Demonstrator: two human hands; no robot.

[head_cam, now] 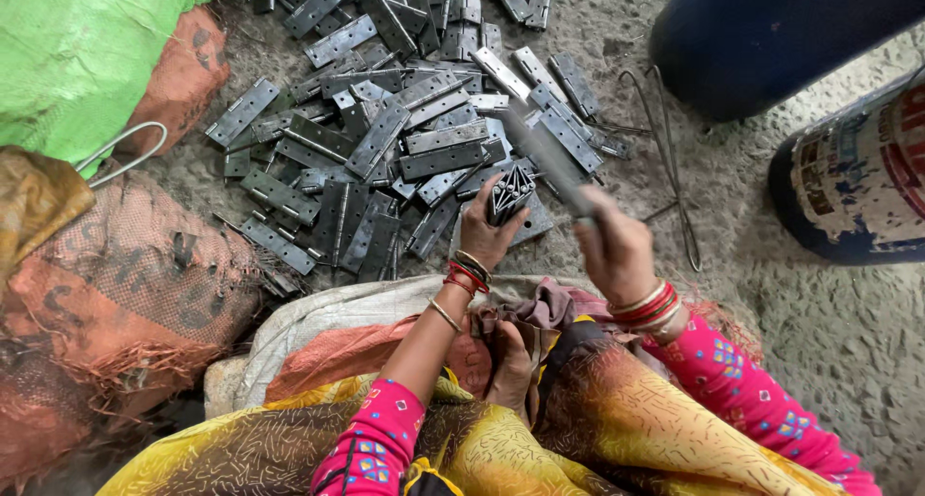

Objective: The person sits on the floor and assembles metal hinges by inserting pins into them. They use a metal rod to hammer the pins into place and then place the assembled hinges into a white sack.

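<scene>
My left hand [485,234] grips a small stack of folded grey metal hinges [509,194], held upright so their ends show. My right hand [613,248] holds one long hinge [551,159], blurred by motion, slanting up and left beside the stack. Both hands hover over the near edge of a big pile of flat grey hinges [385,140] spread on the ground. Bangles ring both wrists, and pink sleeves cover my arms.
Worn orange sacks [106,294] lie at left, with a green sack [87,43] above them. A dark blue drum [771,34] and a painted barrel [858,178] stand at right. Bent wire [670,159] lies on the concrete floor. A whitish sack [337,308] covers my lap.
</scene>
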